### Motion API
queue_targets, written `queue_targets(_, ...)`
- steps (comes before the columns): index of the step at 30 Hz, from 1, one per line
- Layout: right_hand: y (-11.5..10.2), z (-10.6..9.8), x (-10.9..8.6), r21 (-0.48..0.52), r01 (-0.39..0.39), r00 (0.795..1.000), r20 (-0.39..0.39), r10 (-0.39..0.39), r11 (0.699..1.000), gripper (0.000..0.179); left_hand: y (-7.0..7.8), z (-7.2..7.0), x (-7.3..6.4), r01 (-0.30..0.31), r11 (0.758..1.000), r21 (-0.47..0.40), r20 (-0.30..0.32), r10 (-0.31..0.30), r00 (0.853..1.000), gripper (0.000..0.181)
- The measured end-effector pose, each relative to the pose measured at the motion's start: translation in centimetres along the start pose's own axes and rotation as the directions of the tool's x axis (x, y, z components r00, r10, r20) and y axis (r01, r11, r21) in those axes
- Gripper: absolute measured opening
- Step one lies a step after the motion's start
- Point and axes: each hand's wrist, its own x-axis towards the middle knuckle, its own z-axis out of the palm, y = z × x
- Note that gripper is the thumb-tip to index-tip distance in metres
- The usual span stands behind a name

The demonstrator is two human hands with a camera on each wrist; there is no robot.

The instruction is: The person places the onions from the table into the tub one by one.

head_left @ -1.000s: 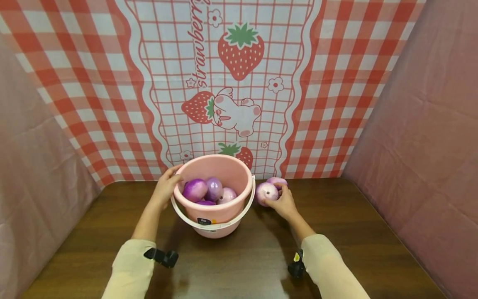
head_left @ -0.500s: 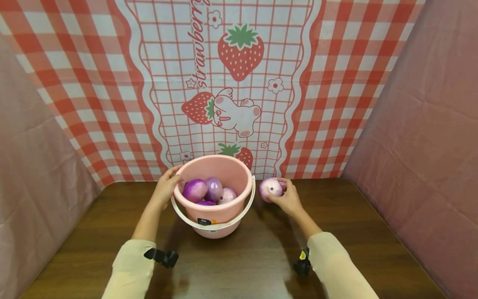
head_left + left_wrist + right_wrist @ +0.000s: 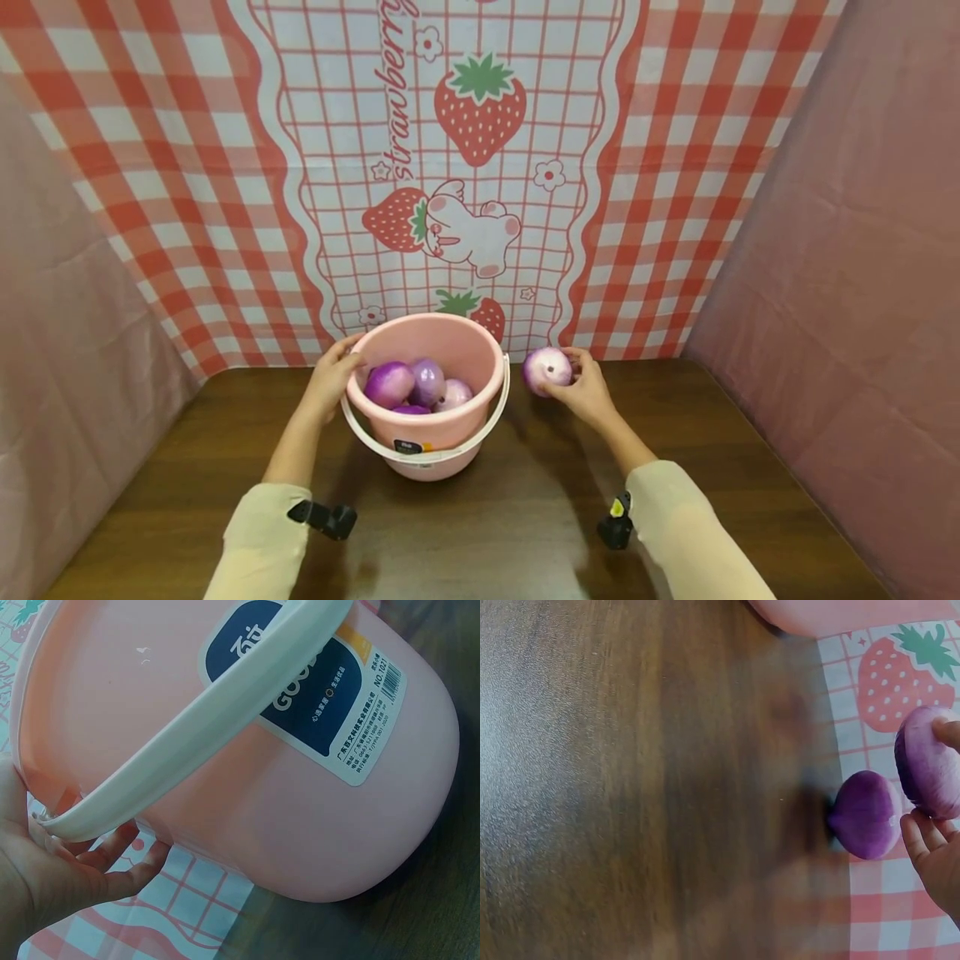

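A pink bucket (image 3: pixel 438 427) stands on the table, holding several purple-and-white onions (image 3: pixel 389 384). My left hand (image 3: pixel 327 385) grips its left rim; in the left wrist view that hand's fingers (image 3: pixel 127 879) lie under the rim, by the base of the white handle (image 3: pixel 180 735). To the bucket's right, my right hand (image 3: pixel 592 395) holds an onion (image 3: pixel 542 372) between thumb and fingers, raised off the table. The right wrist view shows another, darker purple onion (image 3: pixel 865 815) on the table beside it; in the head view that one is hidden.
A brown wooden table (image 3: pixel 465 542) lies under everything. Behind it hangs a red-and-white checked strawberry cloth (image 3: pixel 480 108), close to the bucket's back. Pink cloths (image 3: pixel 847 250) hang at both sides.
My right hand has lifted the held onion slightly up and to the right, so it now covers the other onion in the head view. The left hand keeps its hold on the bucket.
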Motion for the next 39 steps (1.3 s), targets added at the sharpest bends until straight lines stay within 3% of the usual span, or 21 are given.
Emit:
queue_targets(24,-3.2,-2.0,1.0,-0.026,0.030,0.999,0.036,-0.029,0.999,0.074,0.0,0.0,-0.1,-0.001,1.000,-0.016,0.003,0.001,1.000,0.056)
queue_targets(39,-4.4,-2.2,1.7,-0.026,0.153,0.988,0.023,-0.152,0.988,0.072,0.0,0.0,-0.1,0.006,1.000,-0.030,0.021,-0.005,1.000,0.056)
